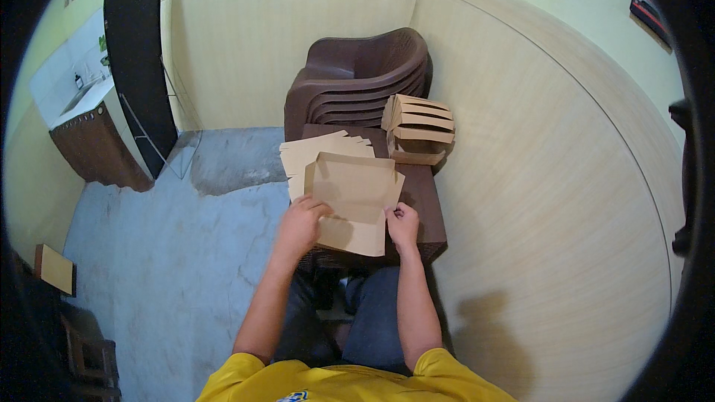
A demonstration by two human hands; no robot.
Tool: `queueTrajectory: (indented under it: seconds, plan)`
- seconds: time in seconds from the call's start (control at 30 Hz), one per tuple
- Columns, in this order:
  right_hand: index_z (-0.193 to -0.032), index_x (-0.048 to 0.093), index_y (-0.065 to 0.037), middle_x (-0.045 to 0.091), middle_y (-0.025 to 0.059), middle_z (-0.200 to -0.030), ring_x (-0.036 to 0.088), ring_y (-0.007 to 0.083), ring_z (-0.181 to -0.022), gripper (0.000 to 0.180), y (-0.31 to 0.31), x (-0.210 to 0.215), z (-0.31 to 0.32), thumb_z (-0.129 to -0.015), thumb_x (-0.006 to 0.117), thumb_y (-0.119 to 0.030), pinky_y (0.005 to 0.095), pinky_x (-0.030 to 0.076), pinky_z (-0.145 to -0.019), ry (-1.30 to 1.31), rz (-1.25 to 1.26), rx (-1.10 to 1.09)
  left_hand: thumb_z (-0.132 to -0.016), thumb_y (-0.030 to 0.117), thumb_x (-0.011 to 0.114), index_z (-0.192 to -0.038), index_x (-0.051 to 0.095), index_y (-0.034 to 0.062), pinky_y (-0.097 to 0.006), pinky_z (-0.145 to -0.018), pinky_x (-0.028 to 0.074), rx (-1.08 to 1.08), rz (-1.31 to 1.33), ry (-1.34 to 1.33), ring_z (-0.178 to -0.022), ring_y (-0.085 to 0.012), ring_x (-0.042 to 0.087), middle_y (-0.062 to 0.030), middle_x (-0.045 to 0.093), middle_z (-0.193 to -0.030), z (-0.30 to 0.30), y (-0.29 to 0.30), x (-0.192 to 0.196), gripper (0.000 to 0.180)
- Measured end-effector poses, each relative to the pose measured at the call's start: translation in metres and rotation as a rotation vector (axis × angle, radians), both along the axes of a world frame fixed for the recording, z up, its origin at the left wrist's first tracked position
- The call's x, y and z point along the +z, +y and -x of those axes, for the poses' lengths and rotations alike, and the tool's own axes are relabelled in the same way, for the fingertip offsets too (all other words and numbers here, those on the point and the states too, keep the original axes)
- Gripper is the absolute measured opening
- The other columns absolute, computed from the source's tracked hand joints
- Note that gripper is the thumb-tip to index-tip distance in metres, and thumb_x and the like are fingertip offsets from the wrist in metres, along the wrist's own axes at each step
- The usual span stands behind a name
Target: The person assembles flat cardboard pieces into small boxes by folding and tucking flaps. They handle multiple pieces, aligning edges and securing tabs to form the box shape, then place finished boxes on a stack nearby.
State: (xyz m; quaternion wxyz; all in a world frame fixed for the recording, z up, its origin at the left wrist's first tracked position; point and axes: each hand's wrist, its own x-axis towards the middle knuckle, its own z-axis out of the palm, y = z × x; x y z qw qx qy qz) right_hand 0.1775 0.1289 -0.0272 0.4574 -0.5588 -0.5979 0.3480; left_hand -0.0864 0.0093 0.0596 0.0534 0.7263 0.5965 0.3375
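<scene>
A partly folded brown cardboard box [350, 186] lies before me, its far and left walls raised and a flap standing out at its right. My left hand [300, 225] grips its near left edge, with fingers reaching over the inside. At the right edge, the fingers of my right hand [403, 225] are pinched together on the box's side flap. Under and behind the box, several flat cardboard blanks [316, 149] are spread in a loose pile. All of this rests on a dark brown table [430, 212].
Several folded cardboard boxes [421, 134] are stacked at the table's far right. Behind stand stacked brown plastic chairs [357, 85]. A wood-panelled wall [536, 179] runs close on the right. A tall black board [138, 52] leans beside a sink counter [97, 119] at left.
</scene>
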Motion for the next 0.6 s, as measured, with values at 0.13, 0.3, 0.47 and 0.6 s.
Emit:
queueTrajectory:
  seconds: [0.13, 0.3, 0.47, 0.6]
  plan:
    - [-0.111, 0.076, 0.003, 0.079, 0.0059, -0.092, 0.071, 0.0116, -0.075, 0.014, -0.011, 0.004, 0.010, -0.099, 0.072, -0.004, 0.0283, 0.055, -0.064, 0.185, 0.072, 0.098, -0.093, 0.018, 0.072, -0.113, 0.077, 0.0044, -0.051, -0.095, 0.058, 0.022, 0.144, -0.189, -0.108, -0.0428, 0.072, -0.0176, 0.077, -0.115, -0.066, -0.001, 0.005, 0.025]
    - [-0.115, 0.077, 0.002, 0.080, 0.0080, -0.091, 0.073, 0.0134, -0.073, 0.023, -0.009, 0.011, 0.009, -0.092, 0.077, -0.002, 0.0282, 0.056, -0.062, 0.045, 0.131, 0.012, -0.090, 0.024, 0.078, -0.117, 0.075, 0.0016, -0.051, -0.093, 0.059, -0.007, 0.299, -0.172, -0.103, -0.0428, 0.073, -0.0215, 0.076, -0.114, -0.110, 0.001, -0.020, 0.035]
    - [-0.104, 0.078, 0.002, 0.080, 0.0108, -0.089, 0.076, 0.0161, -0.074, 0.021, 0.003, 0.018, 0.010, -0.083, 0.081, -0.001, 0.0304, 0.058, -0.064, -0.093, -0.006, -0.098, -0.088, 0.021, 0.077, -0.114, 0.076, 0.0030, -0.050, -0.092, 0.059, -0.039, 0.244, -0.253, -0.103, -0.0408, 0.073, -0.0174, 0.076, -0.113, -0.104, -0.008, -0.036, 0.032]
    - [-0.102, 0.080, 0.000, 0.082, 0.0156, -0.096, 0.080, 0.0267, -0.085, 0.029, 0.010, 0.029, 0.021, -0.077, 0.087, -0.011, 0.0395, 0.061, -0.077, -0.055, 0.083, -0.131, -0.088, 0.021, 0.078, -0.114, 0.077, 0.0040, -0.050, -0.093, 0.059, -0.044, 0.196, -0.247, -0.103, -0.0404, 0.073, -0.0164, 0.076, -0.113, -0.104, -0.004, -0.039, 0.031]
